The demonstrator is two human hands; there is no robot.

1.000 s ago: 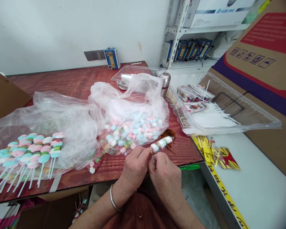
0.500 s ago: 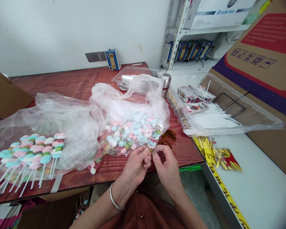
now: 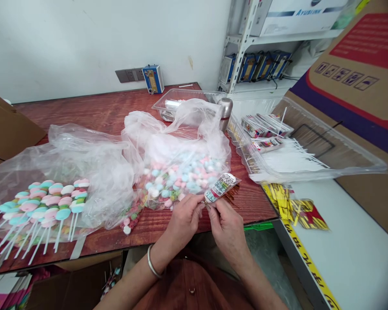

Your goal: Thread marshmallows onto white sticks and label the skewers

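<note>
Both my hands meet at the front edge of the table, pinching the gathered lower end of a marshmallow candy in a clear printed wrapper (image 3: 221, 187). My left hand (image 3: 186, 217) is closed on that end, with its fingertips against those of my right hand (image 3: 226, 224), which is closed there too. The wrapped candy tilts up and to the right. What lies between the fingertips is mostly hidden. Behind the candy lie thin gold-brown ties (image 3: 233, 197). Just beyond my left hand is a clear bag of pastel marshmallows (image 3: 177, 172).
Marshmallow skewers (image 3: 48, 202) lie on another plastic bag (image 3: 84, 150) at left. A clear tray (image 3: 265, 176) of white sticks and printed wrappers stands at right, near a steel flask (image 3: 225, 113). Yellow-gold tie packets (image 3: 308, 215) lie on the white surface. A large carton (image 3: 352, 94) leans at right.
The wrapped candy has swung from nearly upright to a rightward tilt. My left hand has turned slightly, its knuckles now more toward the camera. Both hands stay at the wrapper's gathered end.
</note>
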